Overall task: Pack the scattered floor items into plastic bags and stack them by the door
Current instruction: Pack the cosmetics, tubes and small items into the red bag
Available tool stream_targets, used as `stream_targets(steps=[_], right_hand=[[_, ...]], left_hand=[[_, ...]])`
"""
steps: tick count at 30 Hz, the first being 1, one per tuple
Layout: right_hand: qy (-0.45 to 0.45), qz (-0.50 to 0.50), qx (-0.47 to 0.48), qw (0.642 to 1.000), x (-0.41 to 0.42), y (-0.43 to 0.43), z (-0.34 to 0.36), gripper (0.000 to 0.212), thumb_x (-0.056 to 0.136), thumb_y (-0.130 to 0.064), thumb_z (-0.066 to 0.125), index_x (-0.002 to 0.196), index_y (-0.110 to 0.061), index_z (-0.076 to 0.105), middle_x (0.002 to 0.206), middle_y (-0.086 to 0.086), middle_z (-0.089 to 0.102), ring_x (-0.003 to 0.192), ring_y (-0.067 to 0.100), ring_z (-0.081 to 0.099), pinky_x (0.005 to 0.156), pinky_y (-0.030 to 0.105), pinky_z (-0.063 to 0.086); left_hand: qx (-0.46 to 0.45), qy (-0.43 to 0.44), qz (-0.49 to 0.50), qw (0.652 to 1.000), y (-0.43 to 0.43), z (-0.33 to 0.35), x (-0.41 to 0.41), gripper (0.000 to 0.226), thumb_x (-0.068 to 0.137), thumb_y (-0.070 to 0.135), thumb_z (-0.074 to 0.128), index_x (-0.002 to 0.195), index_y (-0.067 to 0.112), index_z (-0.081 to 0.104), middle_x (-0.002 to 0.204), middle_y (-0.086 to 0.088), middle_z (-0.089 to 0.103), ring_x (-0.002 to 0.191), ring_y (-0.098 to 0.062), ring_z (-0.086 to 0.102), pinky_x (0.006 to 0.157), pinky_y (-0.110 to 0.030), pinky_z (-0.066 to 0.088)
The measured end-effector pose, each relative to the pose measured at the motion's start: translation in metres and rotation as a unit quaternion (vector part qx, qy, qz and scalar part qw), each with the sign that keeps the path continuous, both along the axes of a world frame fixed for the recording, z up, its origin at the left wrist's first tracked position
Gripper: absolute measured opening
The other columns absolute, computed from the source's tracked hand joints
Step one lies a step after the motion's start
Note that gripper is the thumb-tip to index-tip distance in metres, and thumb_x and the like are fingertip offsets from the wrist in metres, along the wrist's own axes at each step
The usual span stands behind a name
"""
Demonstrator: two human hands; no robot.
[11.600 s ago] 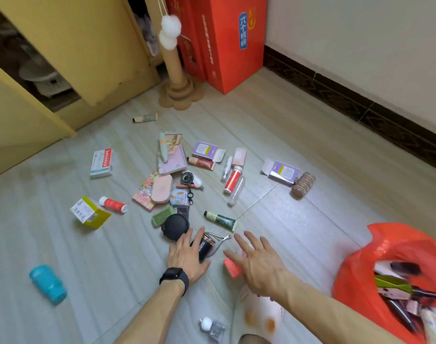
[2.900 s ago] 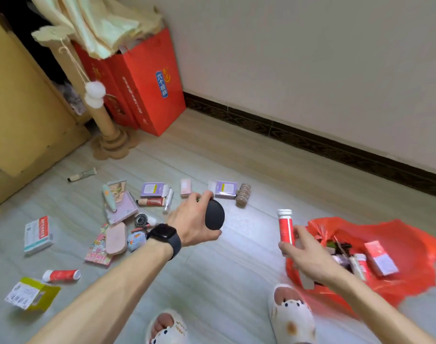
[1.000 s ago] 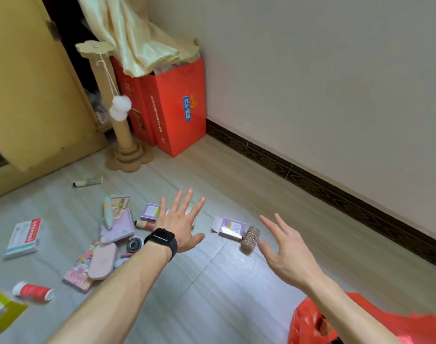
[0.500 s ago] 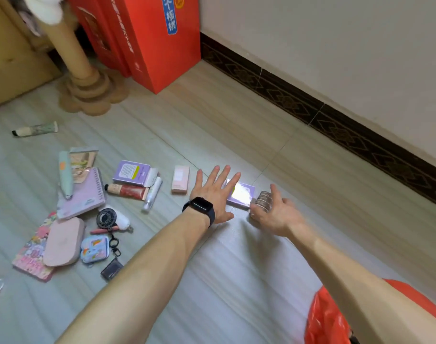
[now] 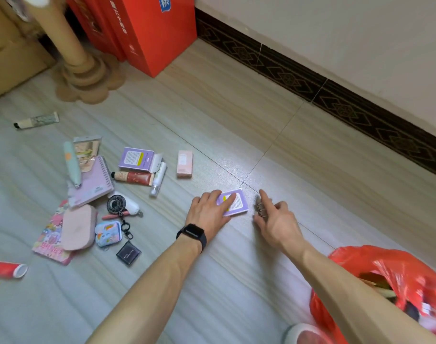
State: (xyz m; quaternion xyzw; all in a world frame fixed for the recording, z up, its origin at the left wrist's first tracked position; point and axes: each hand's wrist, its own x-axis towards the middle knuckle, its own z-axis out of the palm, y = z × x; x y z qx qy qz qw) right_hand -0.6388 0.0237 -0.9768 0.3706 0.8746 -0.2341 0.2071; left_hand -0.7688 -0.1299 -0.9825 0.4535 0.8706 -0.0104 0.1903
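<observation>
The purple box [image 5: 233, 202] lies flat on the floor tiles [image 5: 299, 155], with a small coil of metal rings [image 5: 261, 209] just beside it on the right. The left hand [image 5: 209, 214] rests on the box, fingers laid over its near half and curling around its edges; the box is not yet lifted. The right hand [image 5: 277, 223] closes around the rings, fingers bent over them, index finger extended; whether the rings are clear of the floor cannot be determined.

Step in hand: pickup of two items at once, one per hand. The red plastic bag [image 5: 395, 271] sits open at the lower right, near the right forearm, already partly filled.

Next move, as judged: secure both grips, lift, and carry both items rightward to the bag mouth. The flat box likely needs a fingertip under one edge.

Further items remain well to the left: a second purple box [image 5: 136, 158], a pink box [image 5: 184, 163], a spiral notebook [image 5: 92, 182], tubes and a small fan [image 5: 122, 205]. Packing is therefore incomplete.
</observation>
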Motion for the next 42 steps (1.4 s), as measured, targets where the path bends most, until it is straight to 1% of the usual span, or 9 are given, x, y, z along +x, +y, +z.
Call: stream_targets(steps=[6,15,22,27,29,33,35,38,42], right_hand=[[-0.092,0.149,-0.091,0.980,0.027,-0.007,0.042,0.071,0.092,-0.047,0.053,0.152,-0.047,0.014,0.127,0.013,0.047,0.117,0.033,0.052,0.096,0.036,0.044],[0.231,-0.071,-0.167,0.956,0.177,-0.028,0.160,0.063,0.089,-0.063,0.053,0.144,-0.060,0.024,0.108,-0.016,0.064,0.099,0.002,0.061,0.095,0.024,0.045],[0.407,-0.527,-0.163,0.728,0.290,0.014,0.169,0.034,0.094,-0.040,0.059,0.128,-0.038,0.056,0.122,-0.007,0.065,0.101,0.016,0.065,0.082,0.044,0.056],[0.382,-0.698,-0.318,0.515,0.325,0.063,0.156,0.017,0.090,-0.038,0.056,0.093,-0.022,0.063,0.079,0.003,0.066,0.066,0.015,0.062,0.058,0.025,0.051],[0.376,-0.688,-0.298,0.544,0.331,0.078,0.147,0.014,0.090,-0.035,0.056,0.088,-0.025,0.065,0.079,0.002,0.069,0.068,0.015,0.064,0.061,0.027,0.052],[0.243,-0.529,-0.077,0.809,0.345,0.091,0.125,0.053,0.093,-0.040,0.057,0.143,-0.036,0.042,0.140,-0.001,0.055,0.124,0.024,0.055,0.103,0.040,0.043],[0.125,-0.412,-0.019,0.902,0.355,0.093,0.116,0.070,0.097,-0.039,0.052,0.156,-0.030,0.016,0.147,0.008,0.048,0.134,0.029,0.046,0.107,0.040,0.035],[-0.014,-0.282,0.019,0.959,0.368,0.087,0.106,0.074,0.096,-0.046,0.048,0.155,-0.038,0.004,0.155,0.013,0.033,0.141,0.034,0.033,0.112,0.042,0.029],[-0.068,-0.204,0.033,0.976,0.370,0.075,0.109,0.072,0.093,-0.050,0.046,0.152,-0.048,0.006,0.165,0.002,0.008,0.150,0.032,0.009,0.119,0.045,0.018]], left_hand=[[-0.061,-0.043,0.004,0.997,-0.042,0.035,0.023,0.056,0.095,0.046,0.049,0.147,0.038,0.031,0.136,-0.007,0.039,0.118,-0.030,0.042,0.093,-0.040,0.038],[0.086,-0.076,-0.056,0.992,-0.006,0.144,0.073,0.058,0.090,0.054,0.054,0.144,0.042,0.037,0.136,0.002,0.043,0.119,-0.022,0.046,0.095,-0.035,0.041],[0.245,-0.138,-0.191,0.940,0.090,0.193,0.189,0.062,0.088,0.056,0.053,0.145,0.037,0.035,0.131,0.003,0.047,0.113,-0.020,0.049,0.092,-0.035,0.045],[0.240,-0.285,-0.117,0.921,0.140,0.181,0.289,0.064,0.087,0.059,0.049,0.144,0.035,0.033,0.126,0.001,0.049,0.115,-0.022,0.051,0.095,-0.038,0.046],[0.216,-0.244,-0.129,0.937,0.147,0.159,0.316,0.061,0.089,0.058,0.047,0.143,0.032,0.034,0.123,-0.001,0.050,0.109,-0.027,0.052,0.091,-0.042,0.046],[0.147,-0.028,-0.278,0.949,0.147,0.110,0.320,0.073,0.080,0.057,0.065,0.141,0.024,0.043,0.126,-0.009,0.058,0.120,-0.032,0.056,0.102,-0.050,0.037],[0.084,-0.002,-0.328,0.941,0.141,0.098,0.309,0.091,0.077,0.060,0.067,0.151,0.024,0.029,0.154,-0.013,0.037,0.145,-0.031,0.028,0.115,-0.059,0.019],[0.007,0.056,-0.367,0.928,0.129,0.097,0.287,0.091,0.091,0.047,0.056,0.156,0.027,-0.005,0.163,-0.010,-0.011,0.150,-0.027,-0.014,0.115,-0.060,-0.011],[-0.036,0.141,-0.371,0.917,0.117,0.124,0.253,0.075,0.100,0.017,0.035,0.153,0.030,-0.017,0.159,-0.007,-0.028,0.146,-0.023,-0.026,0.108,-0.056,-0.026]])
